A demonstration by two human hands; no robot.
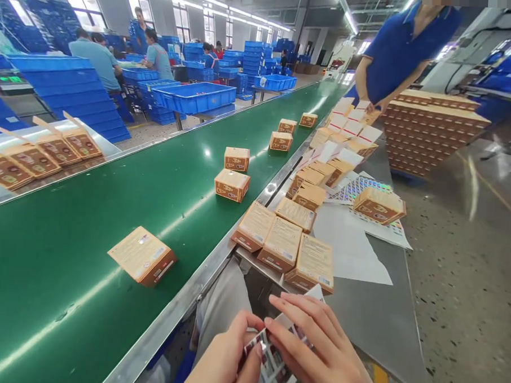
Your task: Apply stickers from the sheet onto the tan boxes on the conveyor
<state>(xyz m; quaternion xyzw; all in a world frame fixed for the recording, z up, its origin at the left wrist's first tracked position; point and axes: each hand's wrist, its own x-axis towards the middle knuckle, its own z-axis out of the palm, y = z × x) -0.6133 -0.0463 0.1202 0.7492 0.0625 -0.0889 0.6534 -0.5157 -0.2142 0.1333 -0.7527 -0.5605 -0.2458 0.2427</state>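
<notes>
Between my two hands is a white printed sheet with dark red and grey patterns, held over my lap at the bench's near end. My left hand pinches its left edge between thumb and fingers. Across its upper side lies my right hand, fingers close together and bent over the sheet; its thumb is hidden. Just beyond the hands, three brown and cream cartons lie side by side at the corner of the grey bench, printed text facing up.
A green conveyor belt on my left carries several cartons. Patterned sticker sheets and white paper lie on the bench under another carton. A co-worker in blue stands at the far end beside stacked cartons.
</notes>
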